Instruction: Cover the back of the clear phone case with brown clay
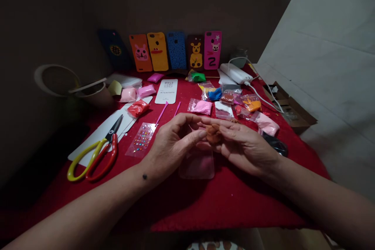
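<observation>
Between both hands is a lump of brown modelling clay (213, 133). My left hand (175, 136) has its thumb and fingertips pressed against the lump's left side. From the other side, my right hand (246, 142) pinches the same clay between thumb and fingers. Underneath, a clear phone case (197, 168) lies flat on the red cloth (234, 207), its far part hidden by my hands. Two pink modelling tools (162, 113) and a sheet of coloured gems (142, 138) lie beyond and beside my left hand.
Scissors (110, 134) with yellow and red handles lie at left on white card. Several clay packets (202, 107) are spread across the back right, near a white power bank (236, 73) with cables. Decorated phone cases (176, 50) lean on the wall. A cup (95, 93) stands at left.
</observation>
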### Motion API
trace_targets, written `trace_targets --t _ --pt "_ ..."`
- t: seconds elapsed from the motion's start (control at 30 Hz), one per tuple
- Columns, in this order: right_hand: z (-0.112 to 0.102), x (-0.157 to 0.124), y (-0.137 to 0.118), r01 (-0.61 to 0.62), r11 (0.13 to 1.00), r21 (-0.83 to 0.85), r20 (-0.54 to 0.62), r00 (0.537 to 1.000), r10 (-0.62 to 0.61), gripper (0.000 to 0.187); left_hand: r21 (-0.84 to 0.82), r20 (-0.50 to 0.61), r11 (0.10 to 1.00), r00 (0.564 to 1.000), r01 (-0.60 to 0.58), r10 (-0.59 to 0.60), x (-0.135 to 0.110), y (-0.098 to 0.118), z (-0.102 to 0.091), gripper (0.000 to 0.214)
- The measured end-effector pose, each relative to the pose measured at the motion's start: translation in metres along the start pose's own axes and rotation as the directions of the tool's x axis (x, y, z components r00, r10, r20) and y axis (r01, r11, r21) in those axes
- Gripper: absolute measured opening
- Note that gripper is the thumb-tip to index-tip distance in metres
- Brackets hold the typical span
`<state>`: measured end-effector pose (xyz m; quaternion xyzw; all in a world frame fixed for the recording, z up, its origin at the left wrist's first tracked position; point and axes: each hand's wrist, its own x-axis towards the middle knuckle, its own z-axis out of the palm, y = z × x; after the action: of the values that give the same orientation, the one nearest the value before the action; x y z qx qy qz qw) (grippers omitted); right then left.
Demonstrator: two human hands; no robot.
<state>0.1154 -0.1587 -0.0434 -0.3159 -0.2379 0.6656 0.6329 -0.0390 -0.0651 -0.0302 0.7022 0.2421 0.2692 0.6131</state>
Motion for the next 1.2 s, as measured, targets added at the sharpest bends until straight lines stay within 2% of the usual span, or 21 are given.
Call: trace_targets --t 0.1,0.17,0.33,0.4,0.5,0.57,0.63,0.73,0.8,0.9,1.03,1.1,1.2 --pt "0.000 -0.002 0.006 -0.012 1.000 -0.025 0.023 1.000 0.013 0.032 0.147 0.018 0.989 1.000 0.001 -0.003 0.000 -0.003 -0.001 0.034" --pt "0.001 -0.003 0.010 -0.005 0.998 -0.057 0.047 0.999 0.008 0.034 0.172 0.019 0.985 1.000 -0.012 0.009 0.000 -0.007 -0.001 0.035" --pt "0.002 -0.007 0.014 -0.003 0.992 -0.123 0.065 0.998 0.011 0.055 -0.034 0.072 0.999 0.997 0.019 -0.016 -0.002 -0.011 0.003 0.031" --pt "0.003 -0.007 0.013 -0.012 0.996 -0.087 0.069 0.997 0.018 0.047 -0.127 0.069 0.991 0.997 0.028 -0.019 -0.003 -0.009 0.005 0.027" --pt "0.003 -0.006 0.010 -0.020 0.998 -0.063 0.059 0.998 0.024 0.024 -0.180 0.016 0.984 1.000 -0.003 0.006 -0.004 -0.007 0.007 0.022" --pt "0.002 -0.004 0.009 -0.032 0.992 -0.125 0.067 0.997 0.041 0.020 -0.111 -0.002 0.993 0.999 -0.045 0.045 -0.005 -0.007 0.007 0.021" --pt "0.002 -0.003 0.008 -0.041 0.979 -0.201 0.056 0.997 0.053 0.021 0.043 -0.005 0.993 0.994 -0.113 0.113 -0.006 -0.009 0.005 0.024" --pt "0.001 -0.003 0.007 -0.038 0.962 -0.271 -0.030 0.999 0.031 0.019 0.235 -0.018 0.954 0.980 -0.188 0.197 -0.006 -0.009 0.001 0.030" --pt "0.001 -0.003 0.006 -0.039 0.954 -0.298 -0.076 0.997 0.017 0.015 0.244 -0.040 0.957 0.985 -0.155 0.170 -0.005 -0.006 -0.002 0.025" --pt "0.000 -0.005 0.004 -0.035 0.940 -0.339 -0.082 0.997 0.008 0.015 0.155 -0.022 0.988 0.999 -0.028 0.032 -0.001 0.000 -0.004 0.025" --pt "0.000 -0.008 0.003 -0.043 0.925 -0.377 0.001 0.999 0.047 0.018 -0.008 0.155 0.987 0.975 0.160 -0.157 0.001 0.001 -0.003 0.026" --pt "0.001 -0.008 0.003 -0.066 0.950 -0.306 0.056 0.995 0.088 0.022 -0.001 0.172 0.985 0.970 0.173 -0.170 0.001 0.000 -0.001 0.024" --pt "0.003 -0.006 0.004 -0.104 0.975 -0.198 0.058 0.991 0.117 0.022 0.109 0.118 0.992 0.990 0.062 -0.075 0.000 -0.002 0.000 0.022"
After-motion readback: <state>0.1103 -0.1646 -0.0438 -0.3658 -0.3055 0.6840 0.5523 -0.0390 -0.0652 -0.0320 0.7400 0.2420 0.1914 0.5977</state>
